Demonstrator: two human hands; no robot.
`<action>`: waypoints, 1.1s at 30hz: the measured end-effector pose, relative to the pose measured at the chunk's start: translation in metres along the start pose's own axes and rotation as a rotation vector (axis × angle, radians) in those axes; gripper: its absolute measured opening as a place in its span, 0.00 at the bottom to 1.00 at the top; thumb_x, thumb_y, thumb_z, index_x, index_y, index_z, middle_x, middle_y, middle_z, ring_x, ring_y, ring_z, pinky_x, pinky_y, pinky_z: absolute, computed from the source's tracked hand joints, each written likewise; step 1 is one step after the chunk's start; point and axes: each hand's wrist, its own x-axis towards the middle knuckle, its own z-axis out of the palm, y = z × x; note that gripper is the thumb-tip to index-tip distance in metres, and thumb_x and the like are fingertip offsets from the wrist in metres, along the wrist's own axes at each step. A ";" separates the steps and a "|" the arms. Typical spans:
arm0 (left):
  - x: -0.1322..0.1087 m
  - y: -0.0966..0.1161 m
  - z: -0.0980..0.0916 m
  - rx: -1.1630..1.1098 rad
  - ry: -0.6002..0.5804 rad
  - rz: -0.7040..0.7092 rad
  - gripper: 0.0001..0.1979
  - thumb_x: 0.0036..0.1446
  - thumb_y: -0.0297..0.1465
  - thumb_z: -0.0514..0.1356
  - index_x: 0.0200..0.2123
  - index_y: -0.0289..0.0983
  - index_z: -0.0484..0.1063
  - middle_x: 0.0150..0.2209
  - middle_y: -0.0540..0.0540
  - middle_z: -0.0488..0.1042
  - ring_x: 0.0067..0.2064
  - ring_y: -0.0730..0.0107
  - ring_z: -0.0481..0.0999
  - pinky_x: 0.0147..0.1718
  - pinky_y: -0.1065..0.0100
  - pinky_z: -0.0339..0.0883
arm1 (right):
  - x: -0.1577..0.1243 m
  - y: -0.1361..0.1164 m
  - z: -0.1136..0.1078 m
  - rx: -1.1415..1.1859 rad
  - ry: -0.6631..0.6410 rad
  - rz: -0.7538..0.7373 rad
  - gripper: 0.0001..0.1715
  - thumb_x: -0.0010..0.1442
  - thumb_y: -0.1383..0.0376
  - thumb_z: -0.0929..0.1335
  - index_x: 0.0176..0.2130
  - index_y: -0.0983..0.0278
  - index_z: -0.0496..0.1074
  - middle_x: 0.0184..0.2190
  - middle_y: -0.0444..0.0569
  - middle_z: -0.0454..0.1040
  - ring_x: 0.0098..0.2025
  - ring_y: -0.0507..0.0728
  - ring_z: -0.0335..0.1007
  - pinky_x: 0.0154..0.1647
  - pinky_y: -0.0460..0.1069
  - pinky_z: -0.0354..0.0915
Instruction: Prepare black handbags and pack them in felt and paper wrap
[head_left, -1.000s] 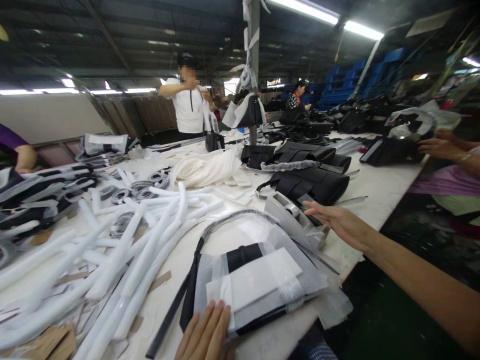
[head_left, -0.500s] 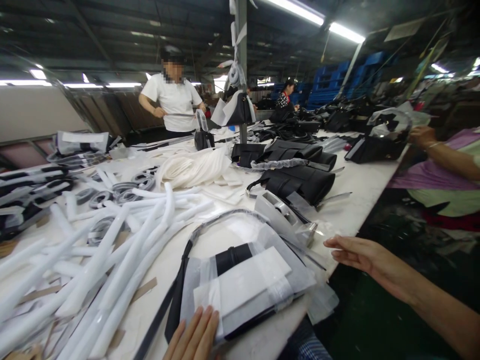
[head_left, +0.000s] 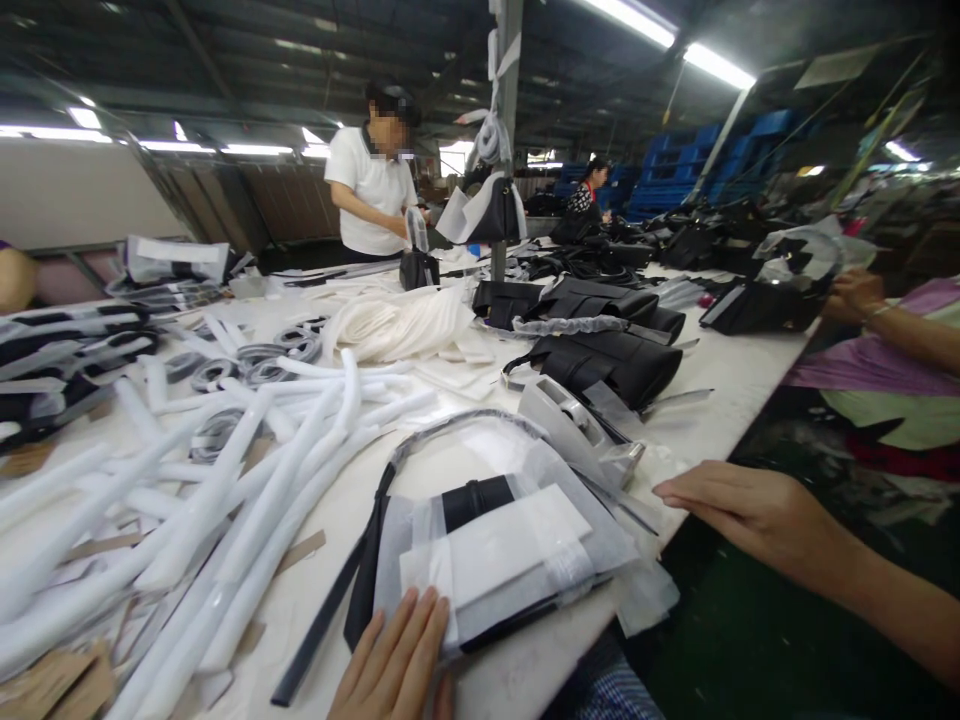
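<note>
A black handbag (head_left: 480, 492) lies on the table in front of me, largely covered by translucent wrapping and a white paper sheet (head_left: 517, 545). Its black strap (head_left: 391, 462) arches behind it, partly in clear film. My left hand (head_left: 401, 655) rests open on the bag's near left corner, fingers laid flat. At the table's right edge, my right hand (head_left: 739, 510) has its fingers and thumb drawn together at the tips. Anything between them is too small to make out. Close to those fingertips stands a grey tape dispenser (head_left: 566, 420), its cutting end (head_left: 634, 462) toward the hand.
Long white foam tubes (head_left: 247, 530) cover the left side. Cream cloth strips (head_left: 405, 322), grey coils (head_left: 217, 435) and black bags (head_left: 607, 365) lie farther back. A co-worker's hand (head_left: 859, 292) holds a bag at right; a person in white (head_left: 371, 190) stands beyond the table.
My right hand's fingers have come together near the table edge. My left hand stays on the bag. The person across the table has turned and leaned, and the view has shifted slightly.
</note>
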 end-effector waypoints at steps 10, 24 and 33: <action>0.024 0.022 -0.029 -0.147 -0.027 -0.264 0.23 0.58 0.25 0.55 0.57 0.33 0.72 0.58 0.46 0.75 0.59 0.57 0.75 0.56 0.57 0.71 | 0.150 -0.135 0.079 0.421 -0.645 -0.434 0.12 0.64 0.58 0.70 0.35 0.63 0.80 0.27 0.46 0.78 0.29 0.51 0.72 0.32 0.44 0.63; 0.020 0.027 -0.010 -0.177 0.087 -0.355 0.21 0.56 0.26 0.54 0.52 0.35 0.75 0.53 0.42 0.79 0.56 0.57 0.76 0.55 0.56 0.69 | 0.233 -0.171 0.166 -0.338 -0.955 -0.539 0.23 0.52 0.47 0.75 0.31 0.64 0.83 0.27 0.58 0.81 0.31 0.63 0.76 0.28 0.49 0.53; 0.021 0.028 0.002 -0.090 0.099 -0.335 0.15 0.61 0.35 0.55 0.47 0.38 0.76 0.54 0.42 0.79 0.60 0.59 0.72 0.63 0.60 0.54 | 0.267 -0.132 0.190 -0.269 -1.047 -0.364 0.34 0.43 0.35 0.74 0.25 0.64 0.79 0.22 0.49 0.77 0.27 0.58 0.71 0.28 0.49 0.54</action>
